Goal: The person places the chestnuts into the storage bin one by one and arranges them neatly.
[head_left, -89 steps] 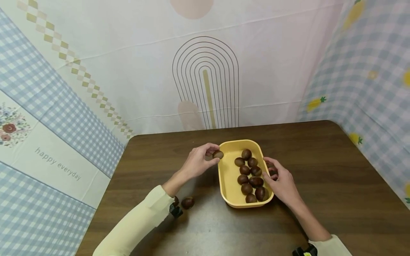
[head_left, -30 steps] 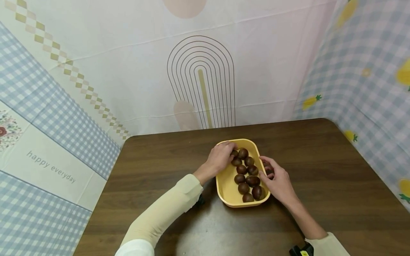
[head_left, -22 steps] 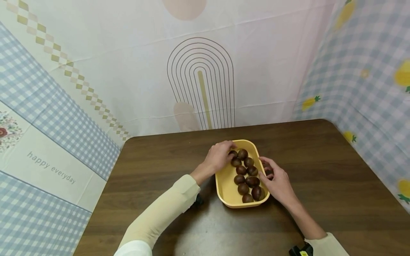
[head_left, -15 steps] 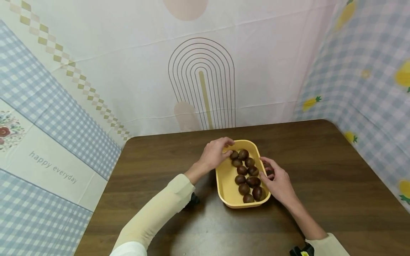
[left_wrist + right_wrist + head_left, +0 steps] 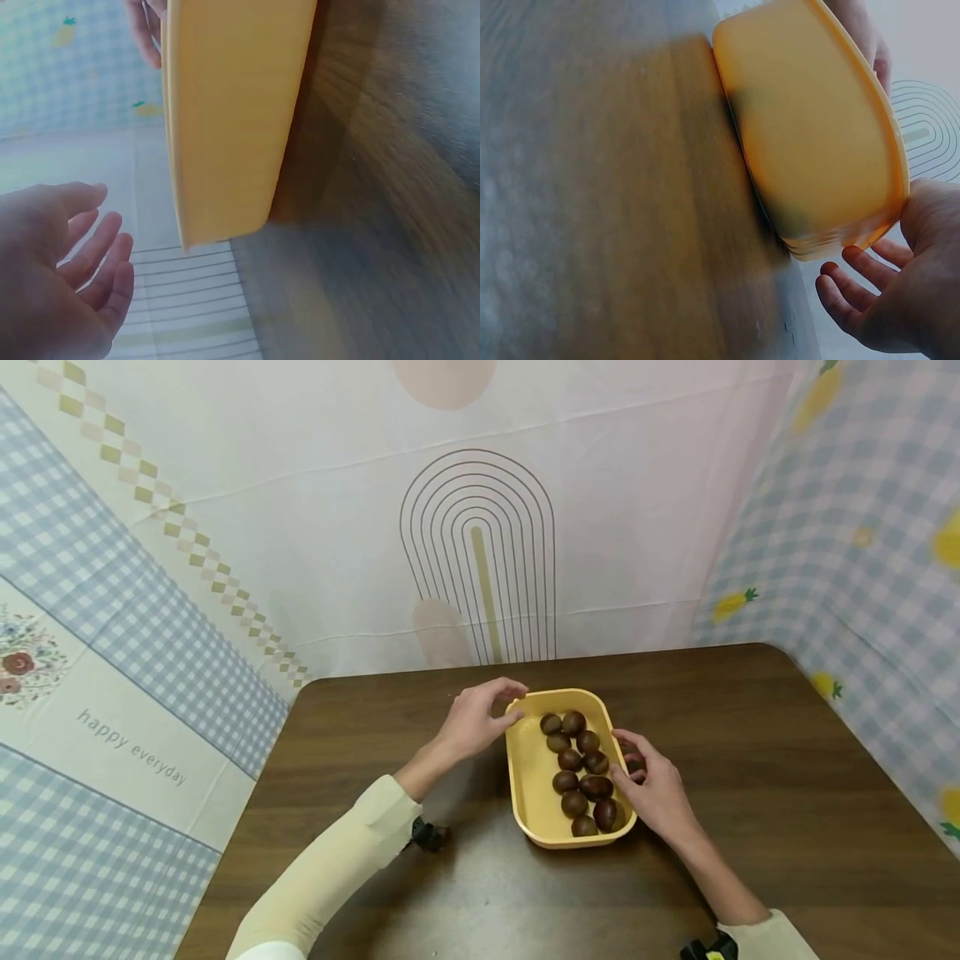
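Note:
On the table stands a yellow plastic tub (image 5: 534,793) with several glossy brown chestnuts (image 5: 574,803) grouped toward its right side. My left hand (image 5: 476,718) is just off the tub's far left corner, thumb and fingers spread with nothing between them. In the left wrist view the same hand (image 5: 60,277) shows relaxed, apart from the tub wall (image 5: 232,112). My right hand (image 5: 656,781) holds the tub's right side, thumb over the rim and fingers outside. The right wrist view has its loosely bent fingers (image 5: 855,292) at the tub's end.
A chestnut (image 5: 445,833) peeks out beside the dark camera on my left wrist. The brown wooden table (image 5: 750,718) has a white patterned cloth (image 5: 337,543) hanging behind it. Blue checked cloth (image 5: 847,568) hangs at the right.
My left hand carried a chestnut into the tub, set it at the far left of the group, let go and drew back leftward past the rim. The right hand stays at the tub.

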A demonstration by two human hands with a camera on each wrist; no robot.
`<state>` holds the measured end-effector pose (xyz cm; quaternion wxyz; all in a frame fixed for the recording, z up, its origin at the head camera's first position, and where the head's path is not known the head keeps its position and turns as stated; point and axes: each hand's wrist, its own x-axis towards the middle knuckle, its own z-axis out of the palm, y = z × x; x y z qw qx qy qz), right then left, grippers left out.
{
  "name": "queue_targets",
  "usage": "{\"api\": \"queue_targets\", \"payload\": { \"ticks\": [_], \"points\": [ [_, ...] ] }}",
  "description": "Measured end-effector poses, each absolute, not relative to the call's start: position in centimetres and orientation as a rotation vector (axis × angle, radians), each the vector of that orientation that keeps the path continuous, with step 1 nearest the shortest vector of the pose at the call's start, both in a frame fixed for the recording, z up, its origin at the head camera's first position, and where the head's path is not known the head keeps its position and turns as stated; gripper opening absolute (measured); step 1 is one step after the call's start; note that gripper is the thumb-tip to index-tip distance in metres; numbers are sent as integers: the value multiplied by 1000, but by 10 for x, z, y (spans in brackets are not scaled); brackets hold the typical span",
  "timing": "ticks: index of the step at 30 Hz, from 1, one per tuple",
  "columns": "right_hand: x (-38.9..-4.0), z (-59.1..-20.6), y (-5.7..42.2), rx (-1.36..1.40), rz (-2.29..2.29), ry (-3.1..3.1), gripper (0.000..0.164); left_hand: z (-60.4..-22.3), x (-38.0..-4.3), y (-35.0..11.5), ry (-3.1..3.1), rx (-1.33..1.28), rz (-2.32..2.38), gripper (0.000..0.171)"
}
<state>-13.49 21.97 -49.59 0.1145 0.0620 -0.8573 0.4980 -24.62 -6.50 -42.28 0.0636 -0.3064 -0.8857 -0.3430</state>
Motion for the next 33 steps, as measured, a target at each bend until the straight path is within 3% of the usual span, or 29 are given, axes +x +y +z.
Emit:
{"api": "queue_targets", "payload": {
  "ticks": [14,33],
  "points": [
    [-135,-497,220,196,1486,-2496,51,-422,-206,-138,-2701,-791,-1188,30],
    [-135,-496,221,202,1470,-2502,50,-464,-137,-199,-2849,-640,-1225,34]
  ]
}}
